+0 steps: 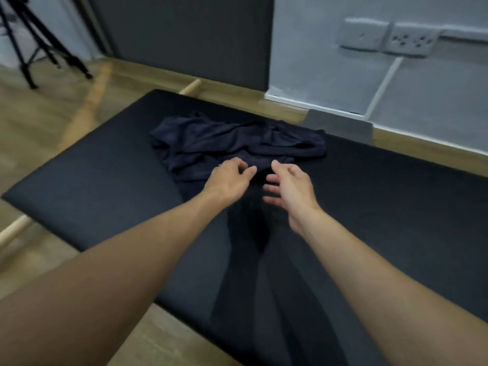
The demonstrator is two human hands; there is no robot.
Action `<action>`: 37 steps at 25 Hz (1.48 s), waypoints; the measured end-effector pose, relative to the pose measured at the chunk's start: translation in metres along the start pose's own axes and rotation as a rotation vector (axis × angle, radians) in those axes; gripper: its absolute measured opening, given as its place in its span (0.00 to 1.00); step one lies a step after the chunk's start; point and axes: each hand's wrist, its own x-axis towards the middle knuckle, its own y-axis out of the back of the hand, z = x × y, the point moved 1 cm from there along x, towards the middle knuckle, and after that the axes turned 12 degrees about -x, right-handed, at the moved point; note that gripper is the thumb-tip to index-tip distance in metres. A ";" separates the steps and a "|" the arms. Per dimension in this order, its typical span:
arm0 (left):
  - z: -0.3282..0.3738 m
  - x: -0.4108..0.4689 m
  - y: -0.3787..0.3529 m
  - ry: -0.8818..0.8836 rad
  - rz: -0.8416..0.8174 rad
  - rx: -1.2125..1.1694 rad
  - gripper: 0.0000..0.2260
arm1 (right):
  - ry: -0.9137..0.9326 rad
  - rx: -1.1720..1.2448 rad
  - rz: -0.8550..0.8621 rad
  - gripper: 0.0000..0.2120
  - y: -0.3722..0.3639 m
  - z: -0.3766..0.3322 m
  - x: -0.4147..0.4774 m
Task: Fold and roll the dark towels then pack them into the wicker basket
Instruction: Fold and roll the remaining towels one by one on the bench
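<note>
A crumpled heap of dark navy towels (232, 143) lies on the far middle of a black padded table (92, 180). My left hand (229, 178) hovers at the heap's near edge, fingers loosely curled, holding nothing. My right hand (287, 186) is just beside it to the right, fingers spread and relaxed above the table, close to the cloth's near edge. Neither hand grips the towels. No wicker basket is in view.
The table has light wooden legs (87, 107) and stands on a wood floor. A black tripod (31, 48) stands at the far left. A grey wall with sockets (388, 37) and a dark panel (190, 35) lie behind the table.
</note>
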 end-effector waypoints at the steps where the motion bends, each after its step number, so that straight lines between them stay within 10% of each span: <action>1: -0.021 0.001 0.019 0.037 0.010 0.078 0.18 | 0.022 -0.097 -0.044 0.04 -0.019 0.002 0.009; 8: -0.096 0.002 0.050 -0.103 -0.211 0.805 0.26 | 0.446 -1.146 -0.322 0.24 -0.104 0.031 0.064; 13: -0.094 0.009 0.054 -0.200 -0.092 0.802 0.12 | 0.741 -1.436 -0.233 0.11 -0.122 0.026 0.052; 18: -0.046 -0.002 0.074 -0.366 0.232 0.083 0.06 | 0.700 -0.925 0.026 0.08 -0.088 -0.023 0.027; 24: 0.049 0.006 0.131 -0.625 0.405 -0.099 0.09 | 0.812 -0.867 0.091 0.09 -0.040 -0.111 0.009; 37: 0.154 -0.004 0.171 -0.486 -0.041 -0.427 0.10 | 0.913 -0.362 0.108 0.15 0.000 -0.253 -0.012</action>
